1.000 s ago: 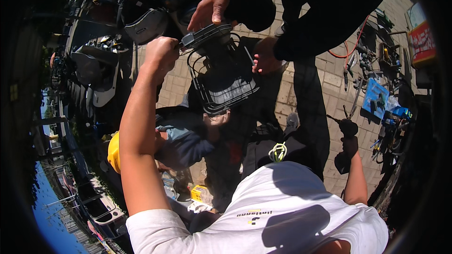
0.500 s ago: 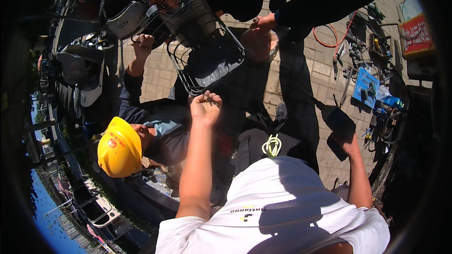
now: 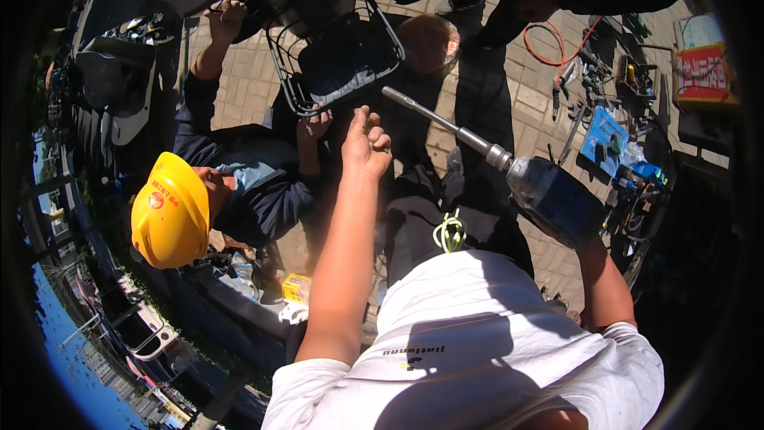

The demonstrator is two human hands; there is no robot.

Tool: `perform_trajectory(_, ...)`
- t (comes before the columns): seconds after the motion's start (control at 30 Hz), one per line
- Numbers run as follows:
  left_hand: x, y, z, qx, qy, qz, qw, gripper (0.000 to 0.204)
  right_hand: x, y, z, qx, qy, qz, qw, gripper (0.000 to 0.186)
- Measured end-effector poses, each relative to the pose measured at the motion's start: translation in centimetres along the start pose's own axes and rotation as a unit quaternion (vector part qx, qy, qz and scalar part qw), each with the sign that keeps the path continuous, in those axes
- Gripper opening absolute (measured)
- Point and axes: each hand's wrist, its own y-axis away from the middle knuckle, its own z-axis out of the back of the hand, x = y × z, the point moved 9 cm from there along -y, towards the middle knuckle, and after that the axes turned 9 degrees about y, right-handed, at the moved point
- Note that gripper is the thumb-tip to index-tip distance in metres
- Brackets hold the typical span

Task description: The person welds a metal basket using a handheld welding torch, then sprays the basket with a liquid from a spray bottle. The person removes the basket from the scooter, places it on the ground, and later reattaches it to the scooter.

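Observation:
My right hand (image 3: 589, 245) grips a dark power drill (image 3: 553, 195) from its rear end, the fingers mostly hidden by the body. A long metal socket extension (image 3: 446, 124) runs from its chuck up and leftward. Its tip points toward my left hand (image 3: 367, 143), a short gap away. That hand is raised with curled fingers, thumb against forefinger; whatever they hold is too small to name. Just above it is a black wire basket (image 3: 342, 56), apart from my fingers. A co-worker's hand (image 3: 315, 124) touches the basket's lower rim.
At left crouches a co-worker in a yellow hard hat (image 3: 169, 211), another hand (image 3: 226, 20) raised beside the basket. Beyond the basket lies a round orange-brown thing (image 3: 428, 44). Tools, a blue tray (image 3: 603, 142) and a red hose (image 3: 549, 28) lie on the paving at right.
My right hand has swung the drill inward, its shaft now pointing at my left hand. My left hand has come off the basket rim, where a co-worker's hand now shows.

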Motion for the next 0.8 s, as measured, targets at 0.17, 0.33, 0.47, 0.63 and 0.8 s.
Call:
perform_trajectory(0.17,1.1,1.0,0.6,0.022,-0.028,0.028,0.999,0.022,-0.6,1.2,-0.9,-0.008,0.025,0.038,0.999,0.031)
perform_trajectory(0.33,1.5,2.3,0.4,0.056,-0.075,0.013,0.996,0.008,-1.0,1.9,-1.5,-0.022,0.045,0.069,0.996,0.029)
perform_trajectory(0.47,0.9,2.4,0.1,0.068,0.012,0.019,0.997,0.009,-1.2,1.8,-1.2,-0.025,-0.003,0.054,0.998,0.028)
perform_trajectory(0.63,0.8,1.2,-1.0,0.057,0.051,0.015,0.997,0.010,-4.8,2.9,-4.9,0.077,-0.501,-0.221,0.833,0.028)
perform_trajectory(0.8,2.4,1.2,-2.4,0.113,0.048,0.059,0.991,0.016,-5.4,2.9,-7.2,0.077,-0.564,-0.250,0.783,0.028)
